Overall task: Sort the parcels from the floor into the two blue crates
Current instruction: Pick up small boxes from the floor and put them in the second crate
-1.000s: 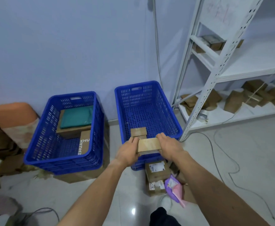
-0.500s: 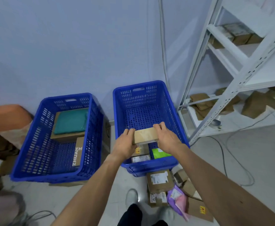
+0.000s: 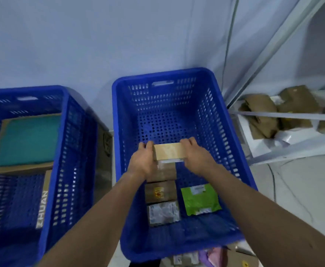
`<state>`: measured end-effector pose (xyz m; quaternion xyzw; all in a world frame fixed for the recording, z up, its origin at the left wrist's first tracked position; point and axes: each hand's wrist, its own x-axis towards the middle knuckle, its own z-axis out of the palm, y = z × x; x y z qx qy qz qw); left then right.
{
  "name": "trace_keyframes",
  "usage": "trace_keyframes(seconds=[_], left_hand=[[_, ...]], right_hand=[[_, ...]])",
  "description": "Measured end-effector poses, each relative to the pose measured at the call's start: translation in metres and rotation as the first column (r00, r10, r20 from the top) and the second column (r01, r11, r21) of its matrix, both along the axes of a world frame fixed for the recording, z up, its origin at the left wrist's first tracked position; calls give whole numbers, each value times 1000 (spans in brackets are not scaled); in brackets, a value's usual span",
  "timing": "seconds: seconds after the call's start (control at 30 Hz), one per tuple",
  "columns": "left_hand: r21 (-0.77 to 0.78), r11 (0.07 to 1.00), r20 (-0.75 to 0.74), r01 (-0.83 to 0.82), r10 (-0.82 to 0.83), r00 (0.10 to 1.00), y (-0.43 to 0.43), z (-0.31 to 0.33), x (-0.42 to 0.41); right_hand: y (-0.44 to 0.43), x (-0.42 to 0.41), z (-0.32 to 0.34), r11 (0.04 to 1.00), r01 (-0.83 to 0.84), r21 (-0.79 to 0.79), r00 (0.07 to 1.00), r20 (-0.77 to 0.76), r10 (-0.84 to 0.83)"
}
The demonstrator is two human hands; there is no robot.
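Observation:
A small tan cardboard parcel [image 3: 169,151] hangs inside the right blue crate [image 3: 211,116], gripped at its two ends by my left hand [image 3: 144,160] and my right hand [image 3: 195,155]. Under it lie brown boxes in a row [image 3: 160,191], a white-labelled parcel [image 3: 163,212] and a green mailer bag [image 3: 200,198]. The left blue crate [image 3: 61,143] holds a flat box with a teal packet [image 3: 27,139] on top and a box printed ZHUAN [image 3: 43,201]. Below the right crate's near rim, a few floor parcels [image 3: 186,259] and a pink bag [image 3: 214,257] peek out.
A white metal shelf rack [image 3: 285,114] stands to the right with brown parcels [image 3: 262,116] on its lowest shelf. A cable [image 3: 229,35] runs down the pale wall behind the crates. Another cable lies on the grey floor [image 3: 300,189] at right.
The view has moved in over the crates. Both hands have carried the tan parcel from above the right crate's near rim forward and down into the crate.

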<state>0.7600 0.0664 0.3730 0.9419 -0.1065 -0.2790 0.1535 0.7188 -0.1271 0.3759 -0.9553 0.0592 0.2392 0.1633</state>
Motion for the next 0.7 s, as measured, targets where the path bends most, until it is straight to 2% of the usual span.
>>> trace_keyframes(seconds=[0.13, 0.23, 0.47, 0.6, 0.7], left_hand=[[17, 992, -133, -129, 130, 983, -9, -65, 60], [-79, 962, -263, -263, 234, 936, -10, -107, 85], [-210, 832, -380, -514, 415, 827, -13, -159, 107], [-231, 745, -354, -625, 534, 768, -15, -172, 104], [-172, 733, -275, -658, 605, 747, -18, -180, 98]], right_hand=[[1, 54, -64, 995, 71, 74, 995, -73, -65], [9, 75, -99, 968, 197, 155, 975, -139, -176], [18, 96, -149, 904, 369, 215, 928, -144, -344], [20, 98, -158, 830, 520, 202, 854, -137, -502], [24, 96, -168, 803, 558, 211, 830, -142, -539]])
